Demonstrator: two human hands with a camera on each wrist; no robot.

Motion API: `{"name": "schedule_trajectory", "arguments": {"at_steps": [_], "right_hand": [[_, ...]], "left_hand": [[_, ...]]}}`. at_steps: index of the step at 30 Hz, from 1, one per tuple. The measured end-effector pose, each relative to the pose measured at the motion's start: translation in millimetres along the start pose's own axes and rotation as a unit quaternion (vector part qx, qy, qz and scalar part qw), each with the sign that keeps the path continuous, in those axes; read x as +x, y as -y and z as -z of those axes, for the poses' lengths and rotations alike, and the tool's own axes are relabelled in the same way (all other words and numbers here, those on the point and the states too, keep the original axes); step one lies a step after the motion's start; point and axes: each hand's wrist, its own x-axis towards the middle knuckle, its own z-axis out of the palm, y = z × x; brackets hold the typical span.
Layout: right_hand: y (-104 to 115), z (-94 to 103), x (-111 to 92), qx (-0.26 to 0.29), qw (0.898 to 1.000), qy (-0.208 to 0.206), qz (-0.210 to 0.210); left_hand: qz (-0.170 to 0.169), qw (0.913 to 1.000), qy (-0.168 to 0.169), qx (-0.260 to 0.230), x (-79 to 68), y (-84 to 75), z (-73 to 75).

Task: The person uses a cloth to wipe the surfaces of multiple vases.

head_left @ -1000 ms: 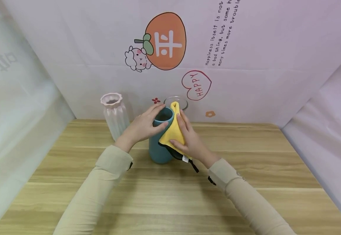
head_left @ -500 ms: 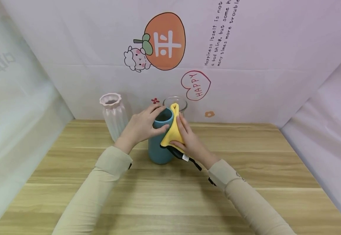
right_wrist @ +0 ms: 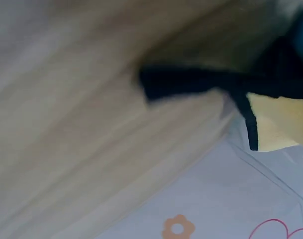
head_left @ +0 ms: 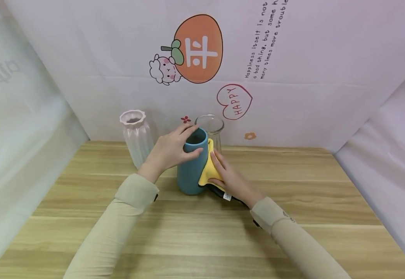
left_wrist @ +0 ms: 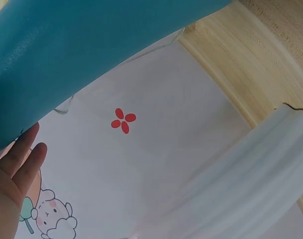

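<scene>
At the centre of the head view, the blue vase [head_left: 190, 174] is stood upright on the bench [head_left: 188, 240]. Its rim is gripped from the left by the left hand [head_left: 171, 150]; the thumb is laid across the near side and the fingers are placed at the far side. At the left edge of the left wrist view, the fingertips are shown against the vase. The yellow cloth [head_left: 209, 172] is clamped between the thumb and fingers of the right hand [head_left: 233, 181] and is held against the right side of the vase. The hands are set apart, with vase and cloth between them. A white label [head_left: 227, 197] is carried at the cloth's lower edge; at the upper right of the right wrist view, a dark strap [right_wrist: 181, 82] is seen, blurred.

Behind the blue vase, slightly to the right, a glass vessel [head_left: 216, 140] is partly covered from sight. Left of centre, the white vase [head_left: 137, 141] is positioned near the left hand. Across the upper frame, a printed backdrop [head_left: 310, 108] is hung.
</scene>
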Motion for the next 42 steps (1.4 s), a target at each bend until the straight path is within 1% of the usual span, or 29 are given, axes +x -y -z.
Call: {"name": "schedule_trajectory", "arguments": {"at_steps": [3, 6, 8, 12, 14, 16, 19, 23, 27, 30, 33, 37, 40, 42], "right_hand": [[-1, -0.8, -6, 0.009, 0.999, 0.036, -0.020], [-2, -0.9, -11, 0.015, 0.996, 0.077, -0.048], [-4, -1.3, -15, 0.010, 0.992, 0.109, -0.065], [-5, -1.9, -21, -0.021, 0.981, 0.173, -0.089], [-6, -2.4, -22, -0.033, 0.977, 0.190, -0.095], [-6, -3.2, -23, -0.037, 0.976, 0.191, -0.097], [-7, -5.0, -25, -0.032, 0.979, 0.177, -0.100], [-6, -5.6, -26, -0.020, 0.983, 0.144, -0.109], [-5, -2.0, -22, 0.012, 0.992, 0.085, -0.097], [-4, 3.3, -13, 0.033, 0.996, 0.029, -0.072], [-1, 11.5, -3, 0.042, 0.998, -0.019, -0.051], [3, 23.0, 9, 0.055, 0.996, -0.059, -0.034], [7, 30.5, 18, 0.069, 0.994, -0.077, -0.028], [10, 35.0, 24, 0.075, 0.994, -0.072, -0.034]], "left_hand": [[0.002, 1.0000, 0.003, 0.000, -0.1, -0.3, 0.1], [0.003, 1.0000, 0.005, 0.004, 0.0, -0.1, 0.2], [0.001, 0.9999, 0.006, 0.008, 0.2, -0.1, 0.8], [-0.007, 0.9996, 0.009, 0.025, 0.8, -0.3, 2.4], [-0.011, 0.9994, 0.008, 0.033, 0.6, -0.3, 3.8], [-0.011, 0.9990, 0.005, 0.043, 0.5, -0.1, 4.3], [-0.015, 0.9982, -0.004, 0.058, -0.7, 0.3, 4.5], [-0.032, 0.9962, -0.028, 0.076, -3.8, 0.9, 2.8], [-0.046, 0.9947, -0.058, 0.072, -6.5, 1.5, 1.2], [-0.045, 0.9957, -0.067, 0.046, -7.9, 1.9, 0.7], [-0.040, 0.9974, -0.058, 0.015, -7.7, 3.0, 1.2], [-0.029, 0.9989, -0.027, -0.025, -6.4, 5.9, 2.1], [-0.020, 0.9986, -0.001, -0.050, -5.3, 8.4, 2.7], [-0.016, 0.9980, 0.013, -0.060, -5.3, 9.5, 3.4]]}}
